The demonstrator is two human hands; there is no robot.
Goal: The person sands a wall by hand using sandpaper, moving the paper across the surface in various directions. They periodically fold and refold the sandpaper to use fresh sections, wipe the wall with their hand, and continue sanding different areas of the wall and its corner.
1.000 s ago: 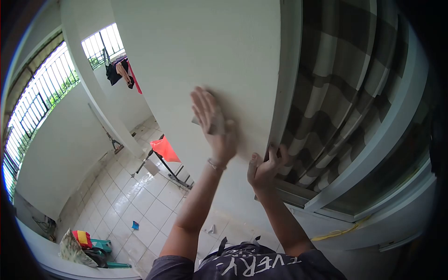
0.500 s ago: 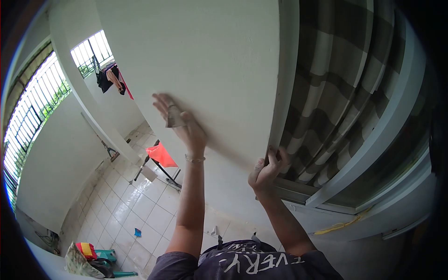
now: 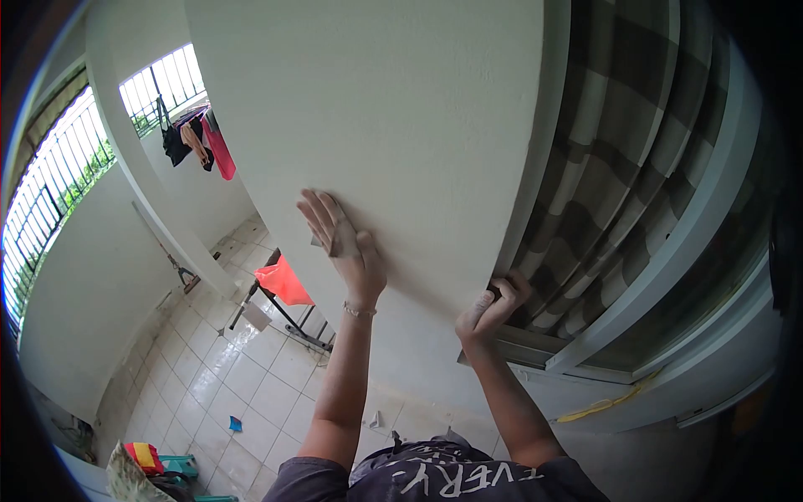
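Observation:
My left hand (image 3: 351, 255) lies against the white wall (image 3: 376, 109), fingers stretched out and close together. A small greyish-brown piece of sandpaper (image 3: 343, 238) shows across its fingers and palm, held to the wall. A bracelet circles the left wrist. My right hand (image 3: 489, 311) is closed at the wall's right corner, beside the window frame, with its fingers curled. Something dark shows between thumb and fingers there, too hidden to name. Pale dust coats the right thumb.
Right of the corner is a window with a checked curtain (image 3: 619, 167). Below left stand a dark metal frame (image 3: 293, 322) and an orange-red cloth (image 3: 284, 280). A blue scrap (image 3: 235, 424) lies on the tiled floor (image 3: 251, 376). A yellow cord (image 3: 602, 408) runs beneath the window.
The left hand has shifted slightly down along the wall, its blur gone. My right hand stays at the corner. The whole view has turned a little, moving the wall edge right.

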